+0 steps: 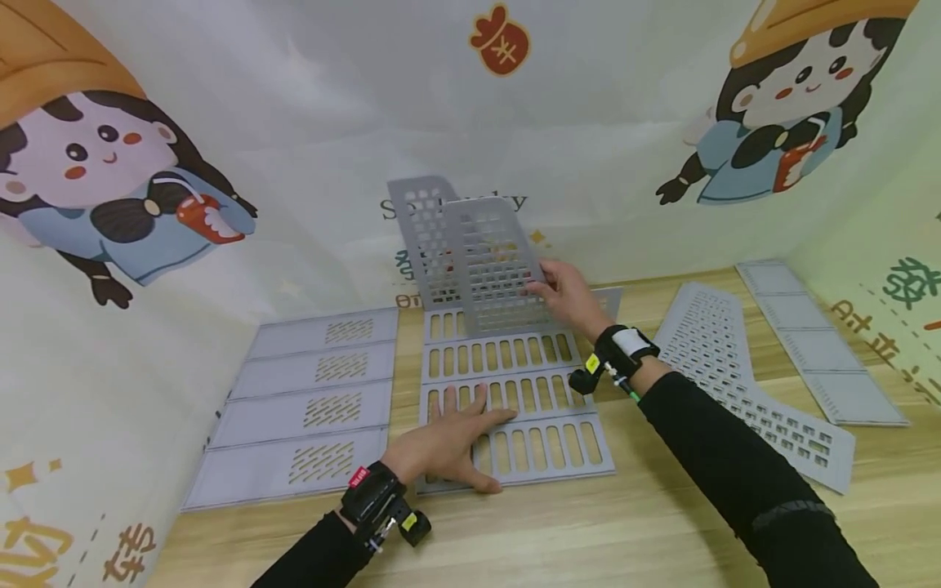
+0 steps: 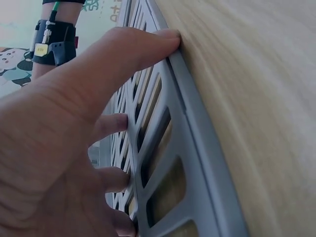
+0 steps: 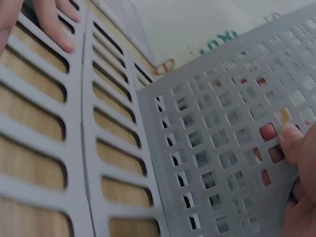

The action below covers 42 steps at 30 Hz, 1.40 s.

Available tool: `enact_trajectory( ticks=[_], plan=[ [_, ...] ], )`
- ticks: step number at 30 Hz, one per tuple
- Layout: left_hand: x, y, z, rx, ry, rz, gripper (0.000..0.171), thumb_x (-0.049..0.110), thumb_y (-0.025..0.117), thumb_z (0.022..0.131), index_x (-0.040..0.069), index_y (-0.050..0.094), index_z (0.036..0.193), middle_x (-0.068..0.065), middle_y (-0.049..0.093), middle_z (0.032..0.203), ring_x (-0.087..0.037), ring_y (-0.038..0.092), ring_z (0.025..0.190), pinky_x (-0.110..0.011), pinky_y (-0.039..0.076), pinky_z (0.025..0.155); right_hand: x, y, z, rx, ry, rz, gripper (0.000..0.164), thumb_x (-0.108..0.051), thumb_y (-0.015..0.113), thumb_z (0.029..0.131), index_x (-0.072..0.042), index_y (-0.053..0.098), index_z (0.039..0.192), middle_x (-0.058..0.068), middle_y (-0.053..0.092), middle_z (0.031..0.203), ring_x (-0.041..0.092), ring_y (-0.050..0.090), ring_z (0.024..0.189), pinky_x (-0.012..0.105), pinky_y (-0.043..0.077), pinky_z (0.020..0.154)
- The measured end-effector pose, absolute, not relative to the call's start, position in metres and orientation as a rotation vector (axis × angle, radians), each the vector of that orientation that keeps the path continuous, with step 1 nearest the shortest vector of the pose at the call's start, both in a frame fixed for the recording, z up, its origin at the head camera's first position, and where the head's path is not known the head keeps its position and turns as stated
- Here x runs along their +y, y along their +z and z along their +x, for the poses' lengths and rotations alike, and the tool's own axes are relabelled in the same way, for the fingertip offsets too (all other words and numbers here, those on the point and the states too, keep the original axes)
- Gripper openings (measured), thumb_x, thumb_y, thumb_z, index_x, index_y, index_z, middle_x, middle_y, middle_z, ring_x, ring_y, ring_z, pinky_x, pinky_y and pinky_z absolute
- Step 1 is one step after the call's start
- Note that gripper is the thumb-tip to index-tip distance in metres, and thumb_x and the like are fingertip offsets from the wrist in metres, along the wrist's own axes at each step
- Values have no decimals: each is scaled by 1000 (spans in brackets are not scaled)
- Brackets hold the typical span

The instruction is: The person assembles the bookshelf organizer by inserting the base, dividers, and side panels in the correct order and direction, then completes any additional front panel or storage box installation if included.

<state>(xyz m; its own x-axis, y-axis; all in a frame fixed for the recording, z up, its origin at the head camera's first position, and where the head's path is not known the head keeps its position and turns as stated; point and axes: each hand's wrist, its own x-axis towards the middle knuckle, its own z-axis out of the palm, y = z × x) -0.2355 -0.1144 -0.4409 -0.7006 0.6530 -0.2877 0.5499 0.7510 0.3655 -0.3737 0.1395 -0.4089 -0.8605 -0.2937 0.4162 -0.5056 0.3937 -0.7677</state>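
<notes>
A wood-grain table (image 1: 544, 527) meets a cartoon-printed backdrop (image 1: 353, 98). Centrally, a grey perforated panel (image 1: 491, 269) tilts up over the back of a flat slotted panel (image 1: 529, 415). The right hand (image 1: 573, 298) pinches its edge; the left hand (image 1: 459, 441) spreads flat on the slots. A rear panel (image 1: 422, 200) stands behind; whether they join is unclear. A slipping pinch could topple the tilted one.
</notes>
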Motion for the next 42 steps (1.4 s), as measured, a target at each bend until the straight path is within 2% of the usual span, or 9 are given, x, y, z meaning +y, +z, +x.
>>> enact_trajectory(
  ticks=[2,4,11,15,23,28,33,38,42],
  plan=[
    [-115,-441,-236,2553,353,920,100,56,83,80,29,32,161,-24,3,165,-67,-5,137,-74,-2,109,132,-409,-374,-2436,1417,746,11,-1,57,103,6,62,109,23,68,110,36,68,98,39,50,77],
    [-115,-440,-236,2559,350,923,99,56,83,80,29,32,161,-24,3,165,-67,-5,137,-74,-1,109,133,-409,-376,-2458,1365,800,12,-1,56,103,7,60,112,23,66,112,35,67,101,42,52,80],
    [-112,-439,-233,2556,354,897,100,57,82,81,30,30,162,-23,2,166,-64,-6,139,-74,0,110,186,-412,-375,-2561,1046,915,2,3,65,97,2,64,98,17,67,90,31,64,81,43,50,71],
    [-112,-438,-233,2552,343,880,100,56,82,81,31,30,162,-22,2,166,-63,-6,140,-73,-1,111,207,-415,-374,-2544,957,913,5,3,69,95,2,70,99,16,72,94,32,68,84,48,54,71],
    [-113,-439,-232,2538,341,885,100,56,83,80,30,32,161,-22,3,166,-64,-5,140,-73,0,111,180,-425,-375,-2491,897,891,7,2,72,92,2,73,99,15,73,95,31,69,82,46,54,71],
    [-113,-438,-234,2541,347,895,100,55,84,79,29,33,161,-23,3,165,-66,-4,138,-74,0,110,143,-425,-377,-2470,873,927,10,0,69,96,3,72,104,17,72,99,32,69,86,46,55,76],
    [-114,-439,-233,2549,330,895,100,56,82,80,29,32,161,-24,5,165,-66,-4,138,-75,2,109,133,-425,-376,-2467,888,916,11,3,67,95,4,71,106,18,72,99,33,68,88,47,55,79],
    [-114,-440,-231,2552,327,886,99,58,79,83,30,28,163,-22,1,166,-64,-7,139,-74,1,110,153,-431,-373,-2417,867,949,26,-3,69,97,8,64,120,23,66,116,39,62,105,52,47,94],
    [-115,-440,-231,2553,319,883,99,59,78,83,31,26,163,-21,-1,166,-63,-8,140,-73,-2,110,194,-429,-362,-2438,871,786,36,-8,73,95,13,59,122,30,61,120,45,55,113,56,40,101]
  ],
)
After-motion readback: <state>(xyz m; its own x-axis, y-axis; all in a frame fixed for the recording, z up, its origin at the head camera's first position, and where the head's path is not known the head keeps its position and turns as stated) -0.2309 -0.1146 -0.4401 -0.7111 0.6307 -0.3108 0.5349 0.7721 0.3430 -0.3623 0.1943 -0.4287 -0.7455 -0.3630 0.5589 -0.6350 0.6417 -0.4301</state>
